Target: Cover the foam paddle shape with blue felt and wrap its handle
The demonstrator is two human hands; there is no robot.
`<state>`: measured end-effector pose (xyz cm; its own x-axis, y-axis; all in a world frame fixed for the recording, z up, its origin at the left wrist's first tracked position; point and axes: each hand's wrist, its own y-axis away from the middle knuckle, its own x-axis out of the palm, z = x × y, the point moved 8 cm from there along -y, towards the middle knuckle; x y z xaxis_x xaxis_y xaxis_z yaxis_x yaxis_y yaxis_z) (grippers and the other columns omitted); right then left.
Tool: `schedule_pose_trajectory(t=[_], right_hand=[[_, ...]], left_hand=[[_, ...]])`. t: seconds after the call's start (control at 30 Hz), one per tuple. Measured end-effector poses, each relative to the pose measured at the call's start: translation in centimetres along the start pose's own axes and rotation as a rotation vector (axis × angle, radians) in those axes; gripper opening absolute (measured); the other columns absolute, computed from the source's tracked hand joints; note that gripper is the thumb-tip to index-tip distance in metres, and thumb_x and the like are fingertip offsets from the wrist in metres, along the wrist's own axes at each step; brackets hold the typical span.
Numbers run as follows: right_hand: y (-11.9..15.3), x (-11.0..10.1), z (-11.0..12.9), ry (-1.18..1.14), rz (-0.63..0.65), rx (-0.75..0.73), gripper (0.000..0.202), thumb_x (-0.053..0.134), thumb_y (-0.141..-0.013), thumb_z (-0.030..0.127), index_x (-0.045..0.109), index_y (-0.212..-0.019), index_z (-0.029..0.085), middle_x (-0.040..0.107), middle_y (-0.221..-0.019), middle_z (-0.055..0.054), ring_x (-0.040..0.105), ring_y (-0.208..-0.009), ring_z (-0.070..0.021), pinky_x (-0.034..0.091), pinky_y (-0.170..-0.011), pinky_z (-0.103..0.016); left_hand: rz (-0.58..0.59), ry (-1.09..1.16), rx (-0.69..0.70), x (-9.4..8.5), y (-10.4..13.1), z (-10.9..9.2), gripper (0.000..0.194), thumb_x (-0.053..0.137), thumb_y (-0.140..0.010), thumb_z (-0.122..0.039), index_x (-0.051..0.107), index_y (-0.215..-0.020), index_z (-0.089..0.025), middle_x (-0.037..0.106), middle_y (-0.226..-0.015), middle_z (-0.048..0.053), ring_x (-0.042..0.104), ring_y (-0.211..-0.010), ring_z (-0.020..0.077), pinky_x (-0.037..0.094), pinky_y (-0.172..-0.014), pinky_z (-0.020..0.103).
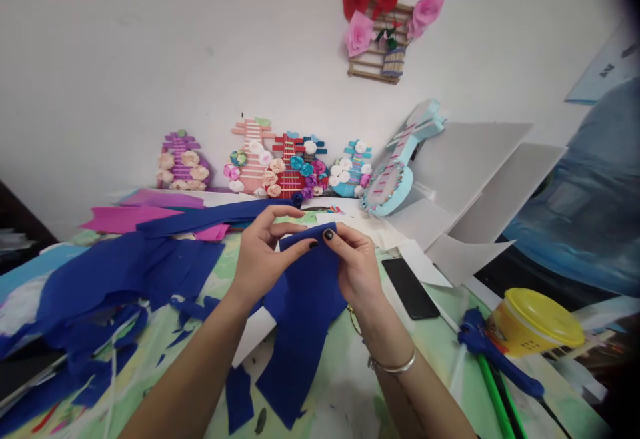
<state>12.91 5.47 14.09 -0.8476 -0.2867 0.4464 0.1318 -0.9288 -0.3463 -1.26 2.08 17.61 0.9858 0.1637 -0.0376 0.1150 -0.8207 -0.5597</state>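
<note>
A strip of dark blue paper [307, 312] hangs down from both hands over the table, its top edge folded or rolled over. My right hand [356, 259] pinches the top right corner, with the thumb on the near face. On the left, my left hand [267, 249] has its thumb along the strip's top left part and its fingers curved behind, so it holds that end lightly. More blue paper and a white piece [255, 336] lie beneath. A small blue scrap [239, 399] rests near the front edge.
Blue sheets [105, 272] and scraps cover the left side, with pink sheets [130, 218] behind. A phone [410, 288], a blue glue gun [500, 352] and a yellow tub [535, 322] are at right. Decorated paper guitars [287, 166] stand along the wall.
</note>
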Motion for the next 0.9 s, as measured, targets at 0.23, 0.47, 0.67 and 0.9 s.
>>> schedule_pose_trajectory(t=[0.23, 0.47, 0.67, 0.9], right_hand=[[-1.0, -0.7, -0.9, 0.025, 0.001, -0.003, 0.011, 0.079, -0.065, 0.025, 0.070, -0.070, 0.022, 0.064, -0.081, 0.000, 0.056, -0.077, -0.0147, 0.046, -0.074, -0.028], [-1.3, -1.1, -1.5, -0.040, -0.029, 0.050, 0.021, 0.081, -0.061, 0.021, 0.061, -0.068, 0.019, 0.063, -0.068, 0.003, 0.056, -0.064, -0.0098, 0.045, -0.064, -0.023], [-1.3, -1.4, -1.5, -0.033, -0.060, 0.074, 0.024, 0.080, -0.064, 0.026, 0.062, -0.079, 0.020, 0.065, -0.062, 0.005, 0.057, -0.057, -0.0086, 0.044, -0.058, -0.021], [-1.6, -1.4, -0.9, 0.118, 0.006, 0.062, 0.023, 0.079, -0.066, 0.031, 0.064, -0.076, 0.018, 0.070, -0.066, 0.001, 0.064, -0.063, -0.0114, 0.049, -0.066, -0.024]], left_hand=[[0.018, -0.081, -0.091, -0.2, -0.6, 1.8, 0.034, 0.079, -0.068, -0.030, 0.062, -0.095, -0.019, 0.072, -0.075, 0.001, 0.070, -0.075, 0.0207, 0.053, -0.068, 0.027], [0.109, -0.049, -0.120, 0.3, -0.9, 2.5, 0.032, 0.078, -0.067, -0.024, 0.063, -0.094, -0.017, 0.073, -0.074, 0.001, 0.070, -0.073, 0.0182, 0.053, -0.068, 0.024], [0.086, -0.064, -0.135, 0.1, -1.1, 2.9, 0.029, 0.079, -0.066, -0.026, 0.064, -0.090, -0.017, 0.072, -0.073, 0.001, 0.069, -0.071, 0.0164, 0.050, -0.061, 0.020], [0.017, -0.031, -0.132, -1.1, -1.4, 3.0, 0.027, 0.080, -0.064, -0.027, 0.066, -0.085, -0.017, 0.072, -0.073, 0.001, 0.068, -0.067, 0.0154, 0.051, -0.060, 0.021]])
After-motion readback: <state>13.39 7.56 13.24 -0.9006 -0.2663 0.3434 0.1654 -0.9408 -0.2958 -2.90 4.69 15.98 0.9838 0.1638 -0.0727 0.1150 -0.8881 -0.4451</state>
